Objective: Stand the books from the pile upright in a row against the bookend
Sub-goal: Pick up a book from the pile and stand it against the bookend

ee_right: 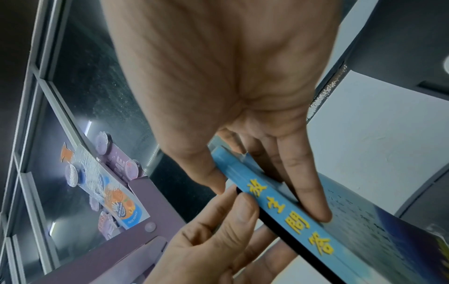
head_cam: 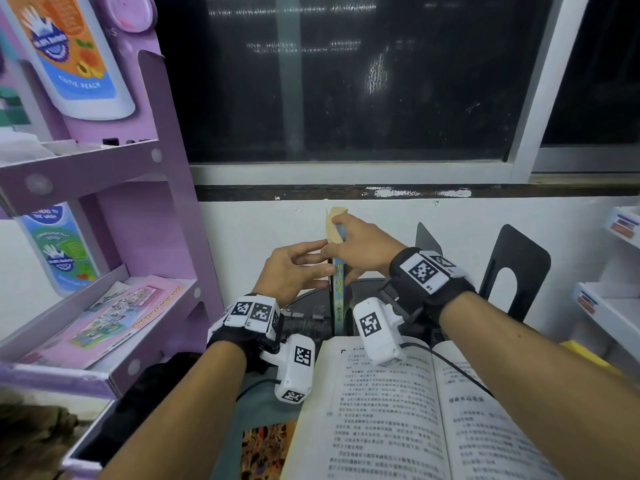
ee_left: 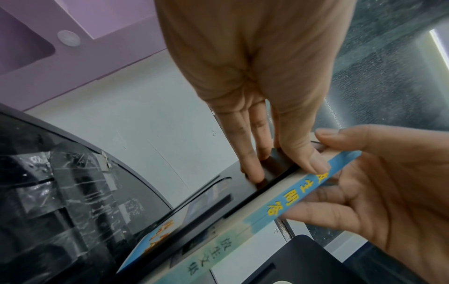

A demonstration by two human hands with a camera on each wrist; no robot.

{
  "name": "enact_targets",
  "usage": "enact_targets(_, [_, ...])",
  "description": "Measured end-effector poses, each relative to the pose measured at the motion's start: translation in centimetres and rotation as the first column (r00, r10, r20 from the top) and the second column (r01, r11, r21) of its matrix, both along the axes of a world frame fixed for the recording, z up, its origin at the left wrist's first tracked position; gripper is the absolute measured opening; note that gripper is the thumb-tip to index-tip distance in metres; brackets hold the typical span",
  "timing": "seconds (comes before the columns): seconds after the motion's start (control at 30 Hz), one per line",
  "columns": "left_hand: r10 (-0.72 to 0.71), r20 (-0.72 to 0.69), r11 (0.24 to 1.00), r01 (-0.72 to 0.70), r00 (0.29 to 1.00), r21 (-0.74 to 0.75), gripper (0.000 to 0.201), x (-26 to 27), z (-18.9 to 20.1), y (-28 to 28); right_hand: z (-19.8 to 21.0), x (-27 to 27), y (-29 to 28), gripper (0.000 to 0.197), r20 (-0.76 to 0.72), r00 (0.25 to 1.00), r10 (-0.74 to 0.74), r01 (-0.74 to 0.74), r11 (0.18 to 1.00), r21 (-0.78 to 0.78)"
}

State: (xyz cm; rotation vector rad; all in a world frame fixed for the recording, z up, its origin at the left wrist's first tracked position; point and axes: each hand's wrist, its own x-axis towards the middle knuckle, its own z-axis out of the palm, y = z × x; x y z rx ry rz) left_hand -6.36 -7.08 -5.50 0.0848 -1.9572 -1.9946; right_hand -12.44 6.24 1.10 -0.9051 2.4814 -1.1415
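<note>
Our right hand (head_cam: pixel 360 247) pinches the blue-spined book (head_cam: pixel 337 289) near its top, thumb on one side and fingers on the other. Our left hand (head_cam: pixel 294 271) holds the thin black bookend (ee_left: pixel 267 184) that stands flat against the book's left cover, thumb by the spine, fingers on the black plate. The book stands upright at twelve o'clock, just past the hands.

Nearest us, at six o'clock, an open book (head_cam: pixel 408 410) lies flat with its pages showing. At seven o'clock a book with an orange patterned cover (head_cam: pixel 265 452) peeks out beside it. Farther off, at two o'clock, two more black bookends (head_cam: pixel 516 268) stand by the white wall. At nine o'clock stands a purple cardboard shelf (head_cam: pixel 145 209).
</note>
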Motion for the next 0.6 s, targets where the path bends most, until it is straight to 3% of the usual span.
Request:
enact_targets(0.1, [-0.043,0.005,0.999,0.043,0.999,0.027,0.054,0.0,-0.2,-0.1,-0.6,-0.1,0.0,0.064,0.037,0.999,0.014,-0.015,1.000,0.008])
enact_targets(0.3, [-0.036,0.025,0.999,0.036,0.999,-0.019,0.071,0.0,-1.0,-0.6,-1.4,-0.2,-0.2,0.061,0.087,0.996,0.027,-0.025,0.999,-0.025])
enact_targets(0.6, [0.025,0.046,0.999,-0.023,0.999,-0.042,0.075,-0.2,-0.9,-0.7,-2.1,-0.6,-0.3,0.073,0.086,0.996,0.030,-0.024,0.997,-0.070])
